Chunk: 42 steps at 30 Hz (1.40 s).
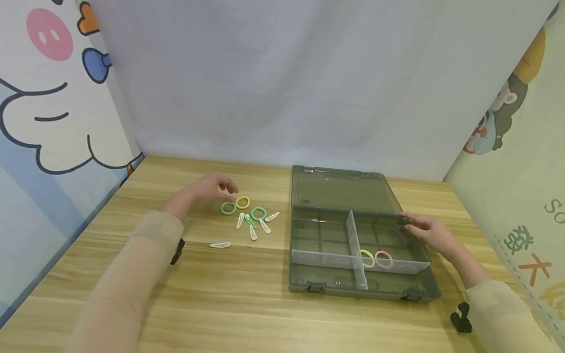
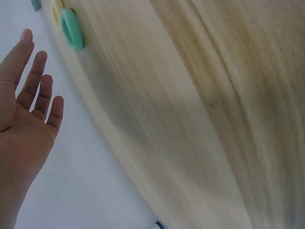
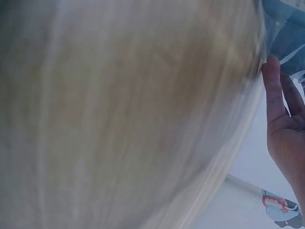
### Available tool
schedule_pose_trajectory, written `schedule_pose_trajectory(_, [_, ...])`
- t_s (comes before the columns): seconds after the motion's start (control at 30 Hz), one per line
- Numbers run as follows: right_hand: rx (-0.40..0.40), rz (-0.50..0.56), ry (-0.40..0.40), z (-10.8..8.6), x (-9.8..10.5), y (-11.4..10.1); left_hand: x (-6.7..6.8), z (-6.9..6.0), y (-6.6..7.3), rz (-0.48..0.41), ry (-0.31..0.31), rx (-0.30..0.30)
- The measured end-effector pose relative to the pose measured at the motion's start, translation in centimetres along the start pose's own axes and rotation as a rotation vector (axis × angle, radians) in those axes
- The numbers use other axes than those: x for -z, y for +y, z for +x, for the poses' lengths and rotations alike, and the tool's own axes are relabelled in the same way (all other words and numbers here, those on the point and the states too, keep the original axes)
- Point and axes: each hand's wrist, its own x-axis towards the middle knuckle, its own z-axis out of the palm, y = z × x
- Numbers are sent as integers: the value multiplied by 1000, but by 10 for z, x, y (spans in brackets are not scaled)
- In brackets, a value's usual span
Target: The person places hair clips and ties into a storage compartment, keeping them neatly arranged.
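The left hand (image 1: 212, 188), fingers loosely bent and holding nothing, hovers just behind a green ring (image 1: 228, 209) and a yellow ring (image 1: 243, 202). In the left wrist view the left hand (image 2: 31, 105) has its fingers spread beside the green ring (image 2: 72, 29). Fingers of the right hand (image 1: 430, 234) touch the right edge of a grey divided box (image 1: 365, 294), whose lid (image 1: 344, 191) lies back. The right wrist view shows the right hand (image 3: 286, 114) at the box's side (image 3: 283, 43). A yellow-green ring (image 1: 367, 259) and a pink ring (image 1: 383, 260) are in the box.
Right of the left hand lie another green ring (image 1: 258, 214), a green clip (image 1: 249, 220) and several white clips, one (image 1: 220, 244) apart towards the front. A pale curtain (image 1: 282, 83) hangs behind the wooden table (image 1: 229, 304); printed sheets stand on both sides.
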Motion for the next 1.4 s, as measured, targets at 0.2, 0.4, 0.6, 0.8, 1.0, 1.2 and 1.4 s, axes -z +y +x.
schedule_pose_trajectory(0.2, [-8,4,-2,0,0,-2,-5,-1,-12,-6,4,91])
schedule_pose_trajectory(0.4, [-6,-7,2,0,-2,-1,-11,-3,-21,-54,-39,153])
schedule_pose_trajectory(0.6, [-13,-24,9,-1,-2,1,-16,1,-22,-45,-43,140])
schedule_pose_trajectory(0.8, [-20,-17,8,0,-2,1,-18,3,-20,-34,-40,125])
schedule_pose_trajectory(1.0, [-22,0,5,1,-1,1,-20,4,-20,-23,-31,129])
schedule_pose_trajectory(1.2, [-15,-12,8,0,0,0,-17,4,-17,-14,-46,138])
schedule_pose_trajectory(1.4, [-16,-41,12,-1,0,1,-14,3,-9,-1,-83,146])
